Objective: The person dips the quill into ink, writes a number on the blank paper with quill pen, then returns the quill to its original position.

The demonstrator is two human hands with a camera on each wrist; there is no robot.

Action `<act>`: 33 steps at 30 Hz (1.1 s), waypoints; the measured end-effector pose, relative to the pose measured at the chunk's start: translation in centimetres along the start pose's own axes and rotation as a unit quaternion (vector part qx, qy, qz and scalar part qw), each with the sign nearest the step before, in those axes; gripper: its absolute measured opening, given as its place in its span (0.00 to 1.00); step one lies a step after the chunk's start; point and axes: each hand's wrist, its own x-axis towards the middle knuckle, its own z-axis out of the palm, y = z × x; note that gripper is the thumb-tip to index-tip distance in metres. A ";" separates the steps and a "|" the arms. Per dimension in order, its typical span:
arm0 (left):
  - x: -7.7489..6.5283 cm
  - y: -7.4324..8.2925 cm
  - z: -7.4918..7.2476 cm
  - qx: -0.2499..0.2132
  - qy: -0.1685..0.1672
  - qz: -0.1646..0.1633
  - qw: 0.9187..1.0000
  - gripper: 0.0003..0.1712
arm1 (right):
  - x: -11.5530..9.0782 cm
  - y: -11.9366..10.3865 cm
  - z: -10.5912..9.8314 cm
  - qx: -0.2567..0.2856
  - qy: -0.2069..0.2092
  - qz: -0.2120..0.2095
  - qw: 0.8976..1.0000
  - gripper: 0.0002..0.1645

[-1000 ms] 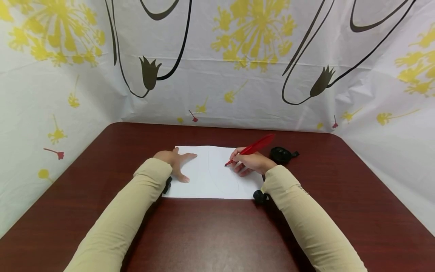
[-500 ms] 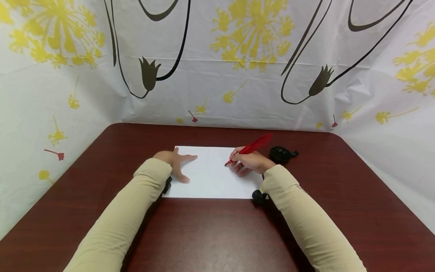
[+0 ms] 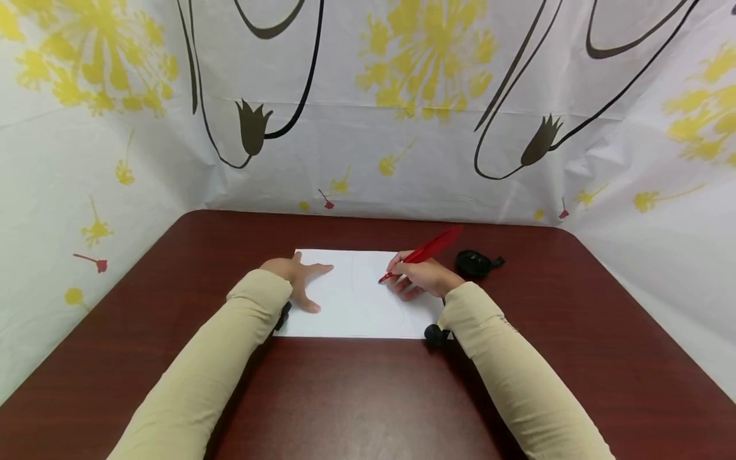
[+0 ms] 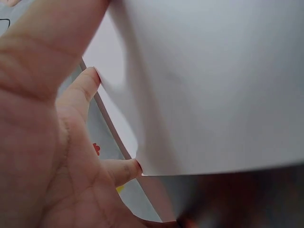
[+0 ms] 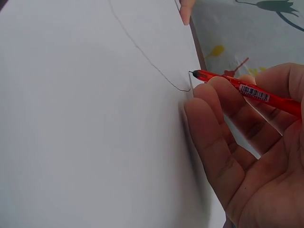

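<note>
A white sheet of paper point(image 3: 345, 313) lies on the dark red-brown table point(image 3: 368, 396). My left hand point(image 3: 300, 282) rests on its left side with fingers and thumb spread; in the left wrist view the fingertips point(image 4: 93, 78) touch the paper near its edge. My right hand point(image 3: 424, 275) pinches a red pen point(image 5: 254, 92) topped by a red feather point(image 3: 434, 246). The pen's dark tip points down and left at the right half of the sheet. A thin curved line point(image 5: 151, 61) runs to near the tip in the right wrist view. Whether the tip touches the paper, I cannot tell.
A black oval object with a short tab point(image 3: 474, 263) lies beyond my right wrist. Black devices point(image 3: 435, 335) sit at both wrists. A white floral-patterned sheet point(image 3: 345, 147) hangs behind and beside the table.
The head view tilts very slightly, so the scene sits a little lower. The left hand stays in place on the paper. The pen and right hand hardly move.
</note>
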 end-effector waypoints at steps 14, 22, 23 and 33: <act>0.2 0.2 -0.3 0.000 -0.006 0.003 1.000 0.57 | 0.3 -0.5 0.4 0.006 0.004 0.009 1.000 0.09; 0.0 0.1 -0.2 0.004 -0.007 0.002 1.000 0.57 | 0.5 -0.6 1.1 0.013 0.001 0.010 1.000 0.07; 0.0 0.1 -0.2 0.004 -0.007 0.001 1.000 0.57 | 0.5 -0.6 1.1 0.012 0.000 0.009 1.000 0.07; 0.2 0.0 -0.3 0.002 -0.014 0.002 1.000 0.57 | 0.8 -0.8 1.5 0.010 -0.004 0.008 1.000 0.07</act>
